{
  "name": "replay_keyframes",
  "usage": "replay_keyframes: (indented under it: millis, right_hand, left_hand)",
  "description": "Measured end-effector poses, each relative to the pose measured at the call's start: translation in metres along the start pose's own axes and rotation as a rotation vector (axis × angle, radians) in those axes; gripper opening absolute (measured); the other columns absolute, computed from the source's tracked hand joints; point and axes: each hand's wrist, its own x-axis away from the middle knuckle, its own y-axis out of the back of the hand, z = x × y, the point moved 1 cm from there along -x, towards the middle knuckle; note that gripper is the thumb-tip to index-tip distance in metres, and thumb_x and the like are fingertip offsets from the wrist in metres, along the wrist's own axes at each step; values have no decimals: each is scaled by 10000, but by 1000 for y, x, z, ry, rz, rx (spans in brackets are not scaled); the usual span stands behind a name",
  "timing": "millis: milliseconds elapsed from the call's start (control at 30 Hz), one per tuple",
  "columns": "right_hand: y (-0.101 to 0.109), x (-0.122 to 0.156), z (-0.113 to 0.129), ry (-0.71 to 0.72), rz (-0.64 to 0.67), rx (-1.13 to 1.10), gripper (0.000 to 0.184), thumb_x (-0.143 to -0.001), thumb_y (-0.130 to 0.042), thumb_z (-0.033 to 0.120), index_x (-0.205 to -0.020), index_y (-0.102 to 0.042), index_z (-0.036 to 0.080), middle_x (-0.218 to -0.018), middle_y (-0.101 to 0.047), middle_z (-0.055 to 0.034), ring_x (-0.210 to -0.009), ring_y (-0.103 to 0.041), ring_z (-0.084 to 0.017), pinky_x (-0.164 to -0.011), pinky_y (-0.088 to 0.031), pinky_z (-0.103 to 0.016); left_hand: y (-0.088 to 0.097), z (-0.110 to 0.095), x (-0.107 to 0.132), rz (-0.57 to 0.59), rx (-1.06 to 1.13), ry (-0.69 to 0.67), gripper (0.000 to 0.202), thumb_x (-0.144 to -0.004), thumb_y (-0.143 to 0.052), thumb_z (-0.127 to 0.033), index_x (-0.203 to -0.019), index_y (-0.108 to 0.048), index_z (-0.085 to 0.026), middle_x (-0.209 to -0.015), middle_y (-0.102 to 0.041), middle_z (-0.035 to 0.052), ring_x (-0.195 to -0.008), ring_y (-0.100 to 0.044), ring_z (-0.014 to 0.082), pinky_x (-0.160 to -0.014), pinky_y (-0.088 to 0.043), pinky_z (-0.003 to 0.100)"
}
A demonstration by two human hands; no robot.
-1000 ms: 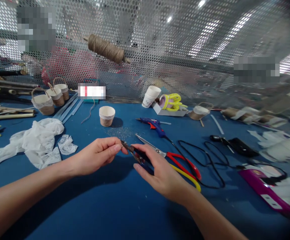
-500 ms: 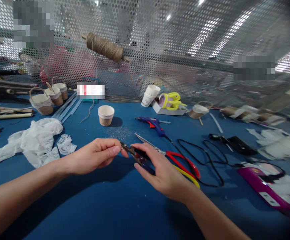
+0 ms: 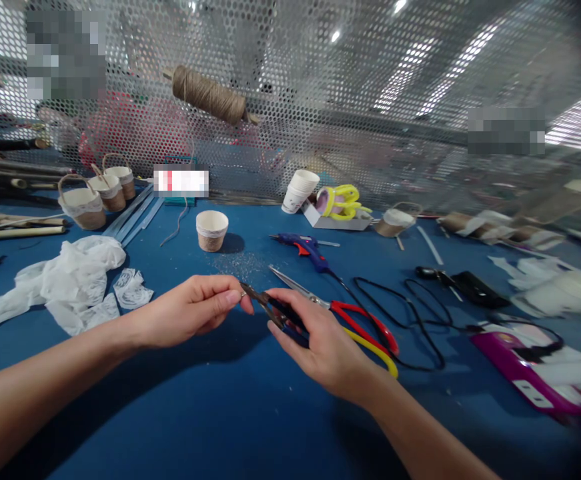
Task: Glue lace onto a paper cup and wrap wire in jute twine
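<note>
My right hand grips a small dark thread snipper just above the blue table, blades pointing left. My left hand is closed in a pinch right at the snipper's tips; what it pinches is too small to make out. Red-and-yellow scissors lie on the table just behind my right hand. A blue glue gun lies farther back with its black cord looping right.
A paper cup stands mid-table. White lace scraps lie left, small handled cup baskets behind them. A twine spool hangs on the perforated screen. White cups, a yellow-looped tray and a purple case sit right.
Both hands stay together at the snipper, barely shifting; the view has drifted slightly.
</note>
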Motion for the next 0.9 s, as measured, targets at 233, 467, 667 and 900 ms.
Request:
replay_keyframes:
  millis: [233, 467, 667, 900]
  right_hand:
    - [1, -3, -1, -65, 4, -9, 363, -839, -488, 291, -1184, -428, 191, -1162, -575, -114, -998, -597, -218, -844, -517, -370]
    - [-3, -3, -4, -74, -4, 10, 384, -841, -492, 312, -1195, -426, 177, -1181, -564, -127, -1034, -584, -234, -862, -509, -393]
    - [-4, -4, -3, -85, 4, 9, 343, -842, -494, 309, -1155, -467, 170, -1098, -608, -115, -981, -598, -221, -830, -509, -378]
    - [-4, -3, 1, -129, -3, -84, 282, -844, -499, 289, -1102, -508, 178, -989, -646, -79, -869, -622, -189, -774, -512, -329]
  left_hand:
    - [0, 1, -4, -171, 59, 54, 234, -884, -403, -349, -814, -513, -154, -505, -431, -73, -393, -365, 41, -404, -237, 173]
    - [-3, 1, -5, -259, 17, 70, 199, -872, -416, -304, -822, -525, -145, -534, -492, -62, -382, -352, 28, -384, -220, 163]
    - [-6, 1, -4, -280, -29, 55, 202, -867, -423, -303, -817, -528, -138, -565, -508, -52, -399, -345, 29, -396, -231, 172]
    - [-11, 4, -4, -343, -42, 22, 204, -874, -414, -287, -803, -533, -138, -547, -451, -64, -456, -326, 41, -434, -232, 175]
